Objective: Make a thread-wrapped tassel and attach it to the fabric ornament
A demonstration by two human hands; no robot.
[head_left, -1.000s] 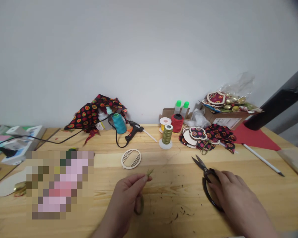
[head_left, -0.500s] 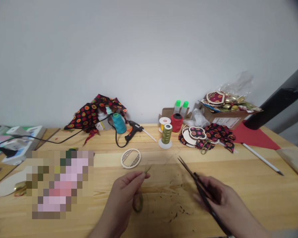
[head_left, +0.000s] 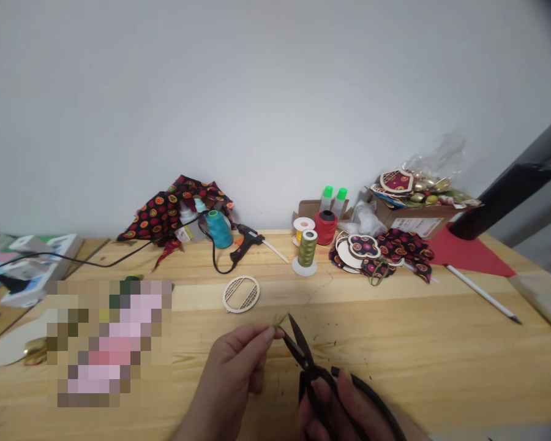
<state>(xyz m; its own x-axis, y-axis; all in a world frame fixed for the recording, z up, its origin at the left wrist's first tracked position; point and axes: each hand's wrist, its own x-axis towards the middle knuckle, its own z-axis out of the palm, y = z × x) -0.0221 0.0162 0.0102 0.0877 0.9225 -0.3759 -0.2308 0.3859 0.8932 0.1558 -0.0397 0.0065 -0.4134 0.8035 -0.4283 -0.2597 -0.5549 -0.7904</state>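
Observation:
My left hand (head_left: pixel 241 361) pinches a bundle of olive-green thread (head_left: pixel 279 321) between thumb and fingertips, its frayed ends sticking up past them. In my right hand (head_left: pixel 330 404) is a pair of black scissors (head_left: pixel 308 362), with the fingers in the handles. The blades are spread apart, and their tips lie right beside the thread ends at my left fingertips. Beyond my left hand, a round wooden lattice frame (head_left: pixel 229 302) rests flat on the table. A spool of olive-green thread (head_left: pixel 308 250) stands upright farther back.
Along the wall are patterned fabric (head_left: pixel 151 217), a teal thread cone (head_left: pixel 219 229), a glue gun (head_left: pixel 248 240) and a red thread cone (head_left: pixel 326 228). A cardboard box (head_left: pixel 413 222) of ornaments stands at the right, near a white pencil (head_left: pixel 482 294). Dark scraps lie under my hands.
The scissors have come left from away on the right to the thread ends, and their blades have spread. My left hand keeps its pinch on the thread and has shifted slightly.

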